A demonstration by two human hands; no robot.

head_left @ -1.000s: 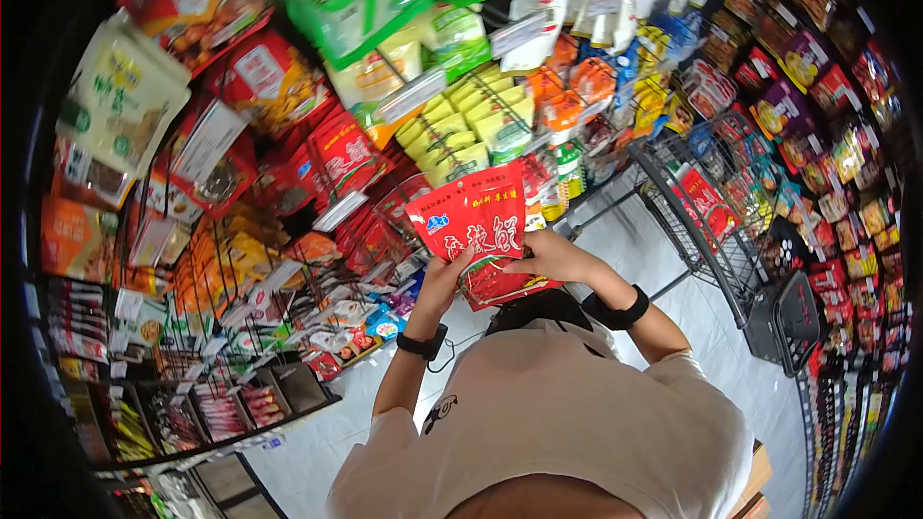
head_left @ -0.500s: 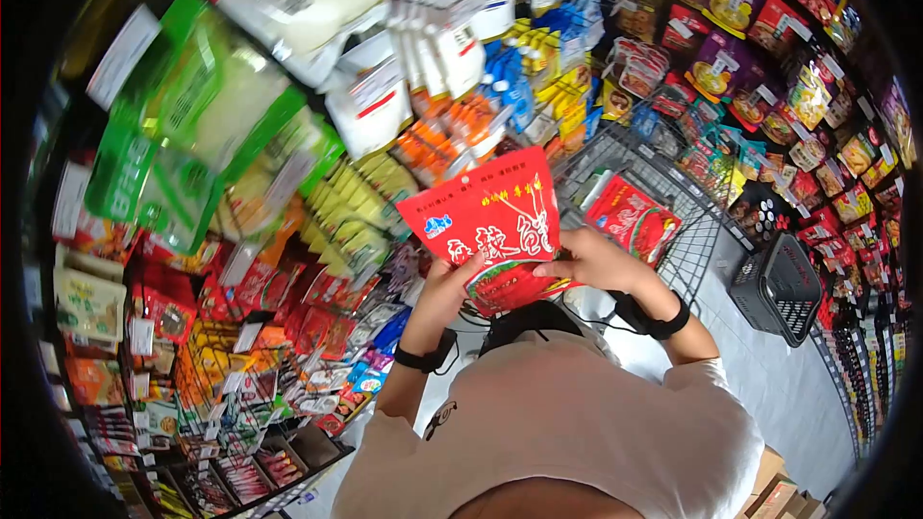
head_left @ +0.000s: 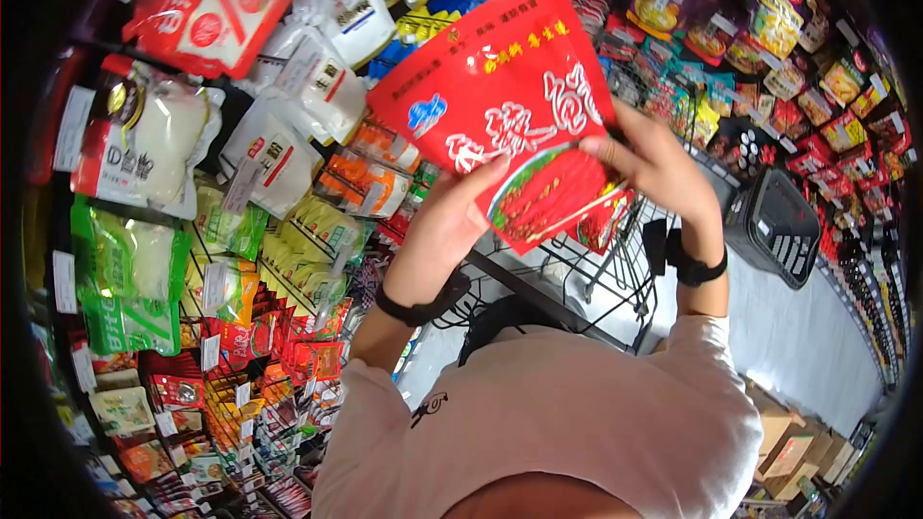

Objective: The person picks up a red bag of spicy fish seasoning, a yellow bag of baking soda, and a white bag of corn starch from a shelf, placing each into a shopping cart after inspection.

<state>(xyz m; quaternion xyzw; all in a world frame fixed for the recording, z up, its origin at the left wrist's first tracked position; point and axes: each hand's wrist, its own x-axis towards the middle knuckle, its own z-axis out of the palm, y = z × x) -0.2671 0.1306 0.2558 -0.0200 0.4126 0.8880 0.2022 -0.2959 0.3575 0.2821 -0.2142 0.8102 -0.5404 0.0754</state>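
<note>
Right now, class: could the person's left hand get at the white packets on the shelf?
Probably, once freed: nothing stands between the left hand and the white packets, but its grip is on the red packet, shared with the right hand.

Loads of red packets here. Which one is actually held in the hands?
The large red packet with white lettering, at the centre: the left hand and right hand both grip its lower part. The other red packets are touched by no hand.
</note>
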